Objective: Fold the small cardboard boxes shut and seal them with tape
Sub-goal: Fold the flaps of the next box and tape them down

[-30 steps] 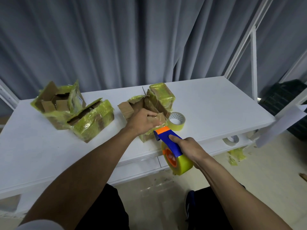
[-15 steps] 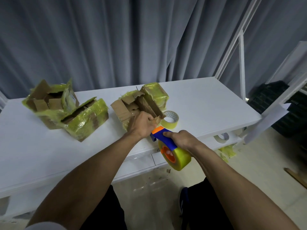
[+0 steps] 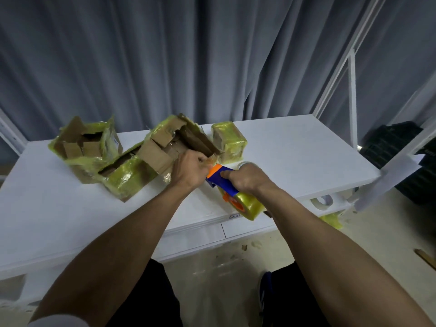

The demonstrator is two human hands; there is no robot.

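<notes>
An open cardboard box (image 3: 174,142) with yellowish tape on its sides stands in the middle of the white table (image 3: 295,147), flaps up. My left hand (image 3: 190,169) grips the near flap edge of this box. My right hand (image 3: 245,178) holds a blue and orange tape dispenser (image 3: 232,194) with a yellowish roll, its orange head against the box next to my left fingers. A small taped-shut box (image 3: 228,143) sits just right of the open one. Two more open taped boxes lie to the left, one far (image 3: 85,145) and one nearer (image 3: 127,175).
A loose tape roll (image 3: 244,164) peeks out behind my right hand. A second roll (image 3: 322,200) sits on a lower shelf at the right. Grey curtains hang behind the table. A white frame (image 3: 351,97) rises at the right. Scraps litter the floor.
The open box has been pulled left, away from the small shut box, and its flaps have risen. Both hands and the dispenser have moved farther onto the table.
</notes>
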